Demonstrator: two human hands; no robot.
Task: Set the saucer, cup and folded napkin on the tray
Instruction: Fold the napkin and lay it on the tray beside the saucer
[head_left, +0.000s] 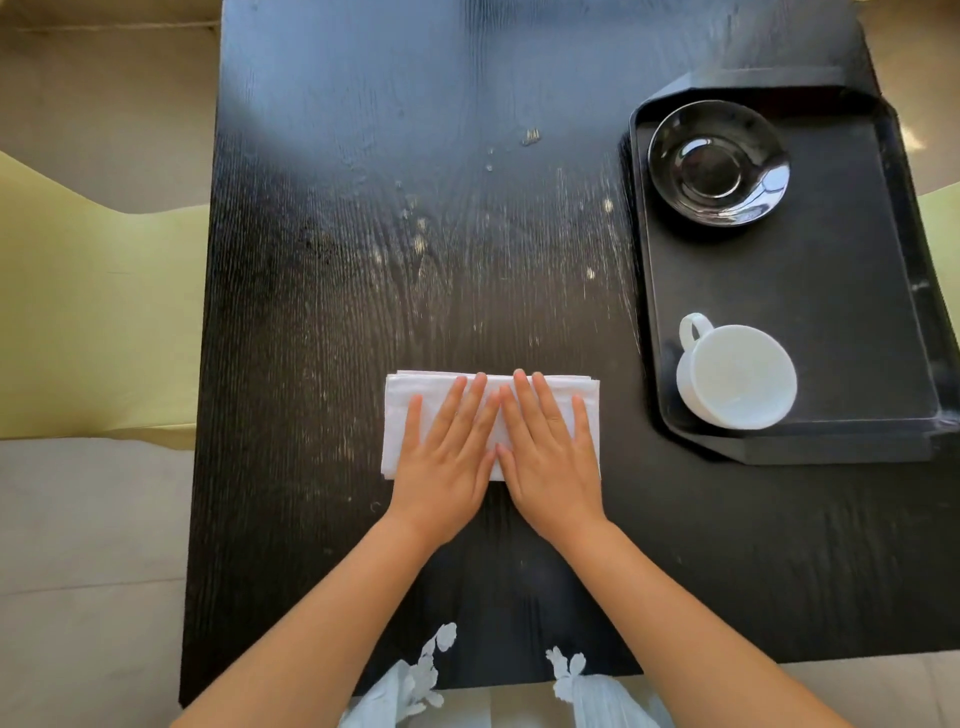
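A white folded napkin (402, 410) lies on the black table (363, 234), near its front middle. My left hand (447, 457) and my right hand (550, 457) press flat on it side by side, fingers spread, covering most of it. A black tray (831, 291) sits at the table's right side. On its far end rests a glossy black saucer (719, 163). A white cup (737, 376) stands upside down on the tray's near end, its handle pointing to the far left.
Pale green chair seats show at the left (98, 312) and at the far right edge (943, 200). A light floor (88, 571) surrounds the table. Pale scuff marks streak the tabletop centre.
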